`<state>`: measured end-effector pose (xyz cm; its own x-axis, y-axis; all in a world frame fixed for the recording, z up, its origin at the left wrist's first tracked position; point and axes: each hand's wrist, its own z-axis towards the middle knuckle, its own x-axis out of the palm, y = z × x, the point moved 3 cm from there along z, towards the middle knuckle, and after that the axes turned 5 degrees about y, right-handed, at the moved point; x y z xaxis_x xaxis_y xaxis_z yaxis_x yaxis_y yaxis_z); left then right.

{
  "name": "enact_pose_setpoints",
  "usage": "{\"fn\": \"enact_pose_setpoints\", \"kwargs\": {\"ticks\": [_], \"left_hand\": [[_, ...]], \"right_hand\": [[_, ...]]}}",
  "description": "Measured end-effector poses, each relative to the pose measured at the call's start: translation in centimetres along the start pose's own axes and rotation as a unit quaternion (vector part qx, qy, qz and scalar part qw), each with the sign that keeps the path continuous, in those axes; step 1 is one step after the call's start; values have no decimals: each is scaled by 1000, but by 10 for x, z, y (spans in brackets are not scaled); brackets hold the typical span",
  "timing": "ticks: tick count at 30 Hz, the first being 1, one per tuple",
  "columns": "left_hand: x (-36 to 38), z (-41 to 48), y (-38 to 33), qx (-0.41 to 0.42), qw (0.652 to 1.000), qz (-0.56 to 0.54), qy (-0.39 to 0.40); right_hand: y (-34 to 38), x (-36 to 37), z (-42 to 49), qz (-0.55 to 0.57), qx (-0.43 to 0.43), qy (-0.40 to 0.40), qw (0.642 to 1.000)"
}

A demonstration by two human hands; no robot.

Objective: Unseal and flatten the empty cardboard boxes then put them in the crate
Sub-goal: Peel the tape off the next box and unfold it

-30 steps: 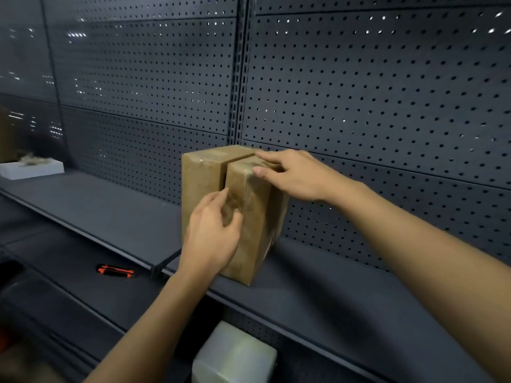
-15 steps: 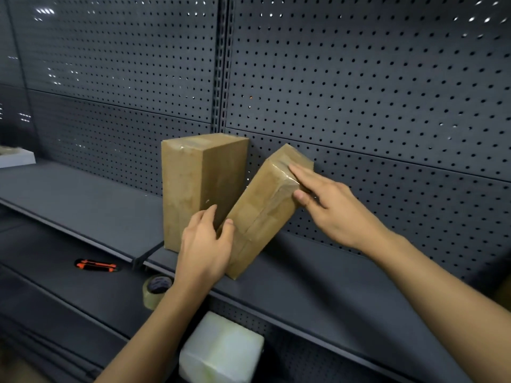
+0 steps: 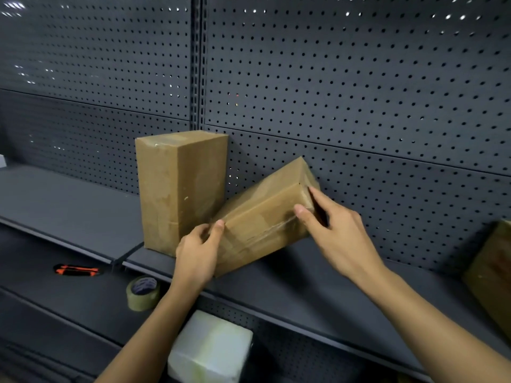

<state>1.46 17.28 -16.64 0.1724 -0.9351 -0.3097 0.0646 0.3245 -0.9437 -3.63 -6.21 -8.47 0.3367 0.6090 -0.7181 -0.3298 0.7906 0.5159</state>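
Head view: tilted box (image 3: 257, 217) rests on shelf (image 3: 304, 294), just beside upright box (image 3: 177, 189) at its 3 o'clock. Left hand (image 3: 196, 258) grips its 7 o'clock end; right hand (image 3: 340, 239) pinches its 2 o'clock end.

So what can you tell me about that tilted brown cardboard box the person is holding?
The tilted brown cardboard box is a long, closed carton, wrapped in glossy clear tape. It leans up to the right, its low corner seemingly on the dark metal shelf, beside an upright brown cardboard box. The left hand grips its lower end; the right hand pinches its upper end.
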Motion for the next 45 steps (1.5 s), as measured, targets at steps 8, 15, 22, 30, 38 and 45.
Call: {"fn": "enact_pose_setpoints", "kwargs": {"ticks": [8, 15, 22, 30, 38, 45], "left_hand": [[38, -27, -9, 61, 997, 46, 22], [75, -51, -25, 117, 988, 92, 32], [90, -54, -37, 116, 977, 166, 70], [99, -36, -62, 82, 949, 282, 112], [115, -16, -56, 26, 925, 332, 185], [112, -25, -60, 74, 914, 363, 166]], "right_hand": [[-44, -29, -45, 70, 119, -76, 988], [-105, -40, -81, 26, 234, -61, 970], [-135, -53, -96, 16, 287, -36, 957], [-180, -69, -39, 50, 257, -66, 963], [-189, -55, 35, -66, 195, 78, 975], [-206, -38, 46, -154, 210, 189, 947]]}}
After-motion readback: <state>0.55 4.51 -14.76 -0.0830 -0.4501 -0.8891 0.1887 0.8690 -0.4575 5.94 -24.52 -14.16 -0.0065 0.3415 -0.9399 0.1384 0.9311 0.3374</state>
